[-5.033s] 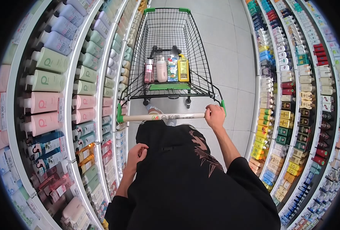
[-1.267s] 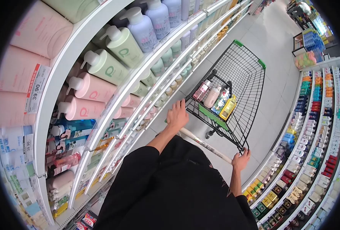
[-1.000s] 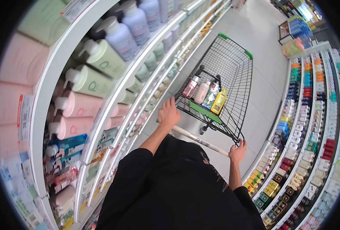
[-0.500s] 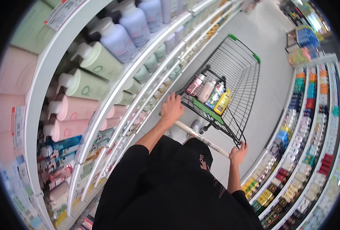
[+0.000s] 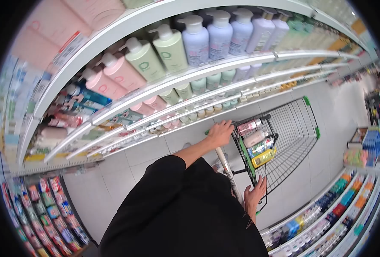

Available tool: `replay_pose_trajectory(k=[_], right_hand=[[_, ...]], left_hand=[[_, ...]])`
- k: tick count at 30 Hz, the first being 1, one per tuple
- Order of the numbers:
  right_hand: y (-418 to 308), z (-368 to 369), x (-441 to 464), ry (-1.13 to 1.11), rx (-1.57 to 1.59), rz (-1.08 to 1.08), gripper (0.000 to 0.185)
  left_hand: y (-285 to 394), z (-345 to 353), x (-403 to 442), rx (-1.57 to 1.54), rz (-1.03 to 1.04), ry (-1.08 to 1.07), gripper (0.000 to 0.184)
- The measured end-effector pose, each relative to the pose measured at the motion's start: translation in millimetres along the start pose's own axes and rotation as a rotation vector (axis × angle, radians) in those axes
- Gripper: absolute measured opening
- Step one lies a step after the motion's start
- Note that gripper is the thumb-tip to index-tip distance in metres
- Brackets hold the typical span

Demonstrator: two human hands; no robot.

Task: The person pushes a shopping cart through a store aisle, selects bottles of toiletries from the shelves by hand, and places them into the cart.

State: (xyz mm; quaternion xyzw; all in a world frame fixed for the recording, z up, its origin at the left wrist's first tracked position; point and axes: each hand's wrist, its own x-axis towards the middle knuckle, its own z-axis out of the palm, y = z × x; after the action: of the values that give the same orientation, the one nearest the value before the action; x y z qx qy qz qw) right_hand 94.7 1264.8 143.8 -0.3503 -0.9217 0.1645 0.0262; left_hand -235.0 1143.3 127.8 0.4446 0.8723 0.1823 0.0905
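Note:
A black wire shopping cart [image 5: 293, 155] with green trim stands in front of me. My left hand [image 5: 220, 133] is closed over the left end of its pale handle [image 5: 225, 166]. Beside the handle's right end is my right hand [image 5: 255, 195], its fingers stretched out and apart; whether the palm touches the bar I cannot tell. In the cart's near section lie a pink bottle [image 5: 249, 127], a pale pink bottle [image 5: 255, 138], a colourful patterned pack [image 5: 259, 148] and a yellow bottle [image 5: 263, 158].
Along the left and front runs a white shelf [image 5: 218, 62] with purple pump bottles [image 5: 197, 43], green pump bottles [image 5: 170, 48] and pink pump bottles [image 5: 123, 73]. Another stocked shelf [image 5: 322, 214] curves along the right. A packaged-goods rack [image 5: 48, 214] stands at lower left. Grey floor tiles [image 5: 149, 150] show between them.
My view has swung left, so the cart now points further right in the picture and the lower-left rack shows. My right hand's fingers have opened off the handle; my left hand stays on it.

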Motion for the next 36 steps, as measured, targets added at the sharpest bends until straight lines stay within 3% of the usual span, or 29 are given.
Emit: replay_pose_trajectory(k=[6, 9, 11, 15, 20, 22, 24, 28, 29, 31, 36], right_hand=[[7, 16, 74, -0.201, 0.252, -0.179, 0.068], [29, 17, 89, -0.415, 0.342, -0.332, 0.065], [35, 7, 91, -0.601, 0.423, -0.278, 0.063], [38, -8, 105, -0.725, 0.308, -0.235, 0.068], [-1, -25, 117, -0.574, 0.481, -0.186, 0.052], [-30, -37, 128, -0.471, 0.467, -0.152, 0.05], [-64, -40, 143, -0.295, 0.516, -0.172, 0.042], [-163, -63, 180, -0.309, 0.665, -0.31, 0.043], [-190, -65, 189, -0.334, 0.69, -0.332, 0.044], [-258, -84, 196, -0.324, 0.653, -0.459, 0.048], [-412, -116, 196, -0.253, 0.699, -0.702, 0.065]], left_hand=[[22, 6, -2, 0.012, -0.067, 0.009, 0.03], [30, 15, 3, 0.023, -0.117, 0.026, 0.03], [30, 24, 5, 0.018, -0.139, 0.043, 0.029], [40, 18, 5, -0.031, -0.142, 0.023, 0.028], [50, 25, 3, -0.158, -0.109, 0.212, 0.025], [50, 19, 4, -0.19, -0.092, 0.284, 0.024], [42, 7, 1, -0.457, -0.089, 0.073, 0.025], [23, -34, -34, -0.713, -0.162, -0.113, 0.028], [10, -38, -47, -0.716, -0.159, -0.101, 0.028], [-15, -42, -79, -1.039, -0.185, -0.036, 0.028], [-75, -73, -167, -0.879, -0.401, 0.134, 0.027]])
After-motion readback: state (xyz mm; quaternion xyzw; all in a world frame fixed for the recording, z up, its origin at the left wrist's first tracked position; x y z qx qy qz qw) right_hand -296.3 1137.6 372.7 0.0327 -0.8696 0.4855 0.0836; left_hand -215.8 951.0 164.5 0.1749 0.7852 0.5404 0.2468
